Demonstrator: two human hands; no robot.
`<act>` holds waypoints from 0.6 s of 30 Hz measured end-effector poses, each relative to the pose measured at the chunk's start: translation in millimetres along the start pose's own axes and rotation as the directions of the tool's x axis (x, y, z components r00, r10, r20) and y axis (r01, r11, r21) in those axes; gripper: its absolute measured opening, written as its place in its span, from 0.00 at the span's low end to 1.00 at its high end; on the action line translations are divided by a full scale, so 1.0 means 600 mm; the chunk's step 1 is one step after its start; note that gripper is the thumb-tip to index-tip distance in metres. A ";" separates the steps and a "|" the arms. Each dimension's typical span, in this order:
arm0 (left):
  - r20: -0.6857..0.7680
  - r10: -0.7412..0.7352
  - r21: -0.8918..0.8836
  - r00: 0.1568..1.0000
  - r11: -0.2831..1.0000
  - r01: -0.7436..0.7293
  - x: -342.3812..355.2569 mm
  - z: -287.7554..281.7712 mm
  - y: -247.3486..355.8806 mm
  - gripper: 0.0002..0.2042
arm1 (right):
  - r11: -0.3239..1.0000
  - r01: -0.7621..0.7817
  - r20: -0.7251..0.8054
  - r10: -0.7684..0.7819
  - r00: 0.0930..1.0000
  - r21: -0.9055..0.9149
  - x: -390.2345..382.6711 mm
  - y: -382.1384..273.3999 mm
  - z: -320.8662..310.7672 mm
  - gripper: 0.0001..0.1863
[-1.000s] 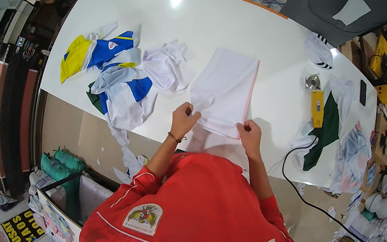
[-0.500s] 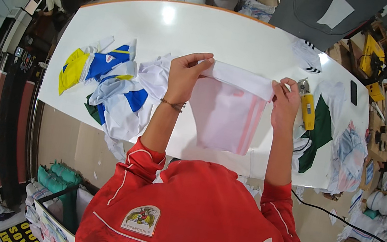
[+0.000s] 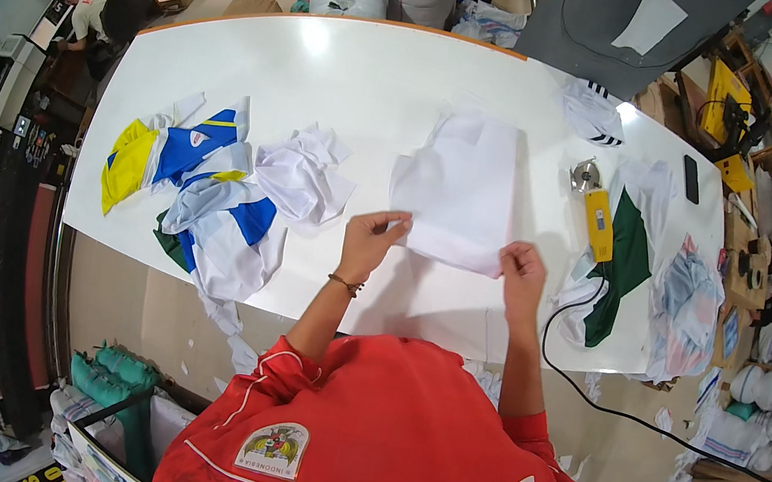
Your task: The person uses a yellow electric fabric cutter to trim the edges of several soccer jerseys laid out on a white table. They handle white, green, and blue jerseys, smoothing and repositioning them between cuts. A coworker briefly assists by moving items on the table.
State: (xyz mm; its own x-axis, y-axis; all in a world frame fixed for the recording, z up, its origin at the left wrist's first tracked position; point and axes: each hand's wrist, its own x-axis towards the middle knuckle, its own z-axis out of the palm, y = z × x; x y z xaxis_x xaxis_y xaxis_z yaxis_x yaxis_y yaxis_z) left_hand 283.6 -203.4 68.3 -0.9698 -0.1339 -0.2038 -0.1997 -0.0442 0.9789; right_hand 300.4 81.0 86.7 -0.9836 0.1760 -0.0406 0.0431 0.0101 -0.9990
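Observation:
A white fabric piece (image 3: 460,187) is spread away from me over the middle of the white table, its near edge slightly raised. My left hand (image 3: 372,242) pinches its near left corner, with a dark beaded bracelet on the wrist. Fingers of my right hand (image 3: 523,271) are closed on the near right corner. To the right, a yellow electric rotary cutter (image 3: 597,224) lies beside a dark green cloth piece (image 3: 626,269). Crumpled white cloth (image 3: 304,173) sits to the left of the piece I hold.
Blue, yellow and white cloth pieces (image 3: 203,152) are heaped on the table's left. A black phone (image 3: 692,178), striped cloth (image 3: 594,111) and pale scraps (image 3: 686,309) lie on the right. The black cable (image 3: 659,429) runs off the near edge. Another person (image 3: 99,12) bends at the far left.
Both hands have come down toward me with the fabric. The white piece, held up folded with pink stripes showing, now lies out flat across the table.

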 end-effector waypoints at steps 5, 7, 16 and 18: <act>0.123 -0.221 0.273 0.967 0.945 0.181 -0.051 -0.038 -0.128 0.12 | 0.959 -0.134 0.024 0.144 0.989 -0.249 -0.092 0.162 -0.014 0.04; 0.158 -0.240 0.243 0.958 0.950 0.198 -0.079 -0.048 -0.122 0.12 | 0.945 -0.280 0.071 0.295 0.953 -0.170 -0.114 0.141 -0.021 0.04; 0.393 -0.423 0.596 0.816 0.794 0.125 -0.078 -0.086 -0.065 0.17 | 0.848 -0.414 0.318 0.513 0.797 -0.331 -0.129 0.126 -0.067 0.05; 0.372 -0.401 0.645 0.837 0.760 0.078 -0.075 -0.082 -0.075 0.16 | 0.814 -0.363 0.337 0.533 0.776 -0.453 -0.125 0.126 -0.065 0.05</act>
State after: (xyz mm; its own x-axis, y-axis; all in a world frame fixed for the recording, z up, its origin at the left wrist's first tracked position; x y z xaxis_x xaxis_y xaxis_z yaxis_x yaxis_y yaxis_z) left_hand 343.0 -244.2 32.7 -0.7840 0.2734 -0.5573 -0.3176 0.5948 0.7385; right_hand 384.5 106.9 15.1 -0.7994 -0.1895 -0.5701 0.4717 0.3898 -0.7909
